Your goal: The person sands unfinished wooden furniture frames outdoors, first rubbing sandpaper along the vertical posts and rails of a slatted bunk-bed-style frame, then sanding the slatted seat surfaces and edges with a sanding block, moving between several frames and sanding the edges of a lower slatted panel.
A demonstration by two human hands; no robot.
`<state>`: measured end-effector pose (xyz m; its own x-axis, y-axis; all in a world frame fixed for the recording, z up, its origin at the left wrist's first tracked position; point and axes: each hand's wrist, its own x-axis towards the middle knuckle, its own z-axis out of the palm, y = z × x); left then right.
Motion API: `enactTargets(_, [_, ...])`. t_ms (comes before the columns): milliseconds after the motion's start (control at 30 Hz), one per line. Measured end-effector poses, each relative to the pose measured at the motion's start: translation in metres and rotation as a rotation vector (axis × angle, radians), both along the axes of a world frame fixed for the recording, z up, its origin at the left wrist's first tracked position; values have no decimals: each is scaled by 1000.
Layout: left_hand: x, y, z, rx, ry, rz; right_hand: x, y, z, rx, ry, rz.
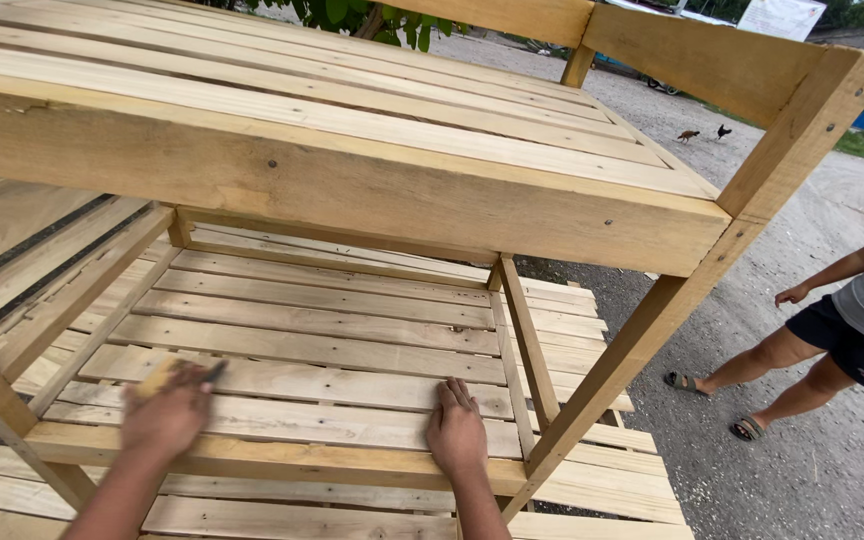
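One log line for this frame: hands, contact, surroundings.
left hand: holds small block on lower slats | right hand: flat on slats | bystander: right, on gravel

The left hand (167, 412) is motion-blurred, and it covers most of a small block (160, 375), perhaps a sanding block, at the lower shelf's (332, 350) front left. A bystander (857, 320) is cut off by the right edge; two distant birds (689, 134) are too small to identify.

We reach both forearms forward and down. Our left hand (165, 412) is curled, knuckles up (blurred, so finger detail is lost); our right hand (456, 428) lies flat, fingers together, pointing ahead.
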<state>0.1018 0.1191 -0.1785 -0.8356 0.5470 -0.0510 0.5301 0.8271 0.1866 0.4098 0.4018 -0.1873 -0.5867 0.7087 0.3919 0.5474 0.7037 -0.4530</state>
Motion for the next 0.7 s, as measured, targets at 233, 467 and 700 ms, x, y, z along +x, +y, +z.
enactTargets(233, [91, 65, -39, -252, 119, -286, 1, -1, 0, -10, 2, 0])
enactTargets(467, [73, 39, -37, 56, 54, -241, -1, 1, -5, -24, 7, -10])
enactTargets(700, [33, 22, -34, 65, 172, -41, -1, 2, -6, -26, -1, 3])
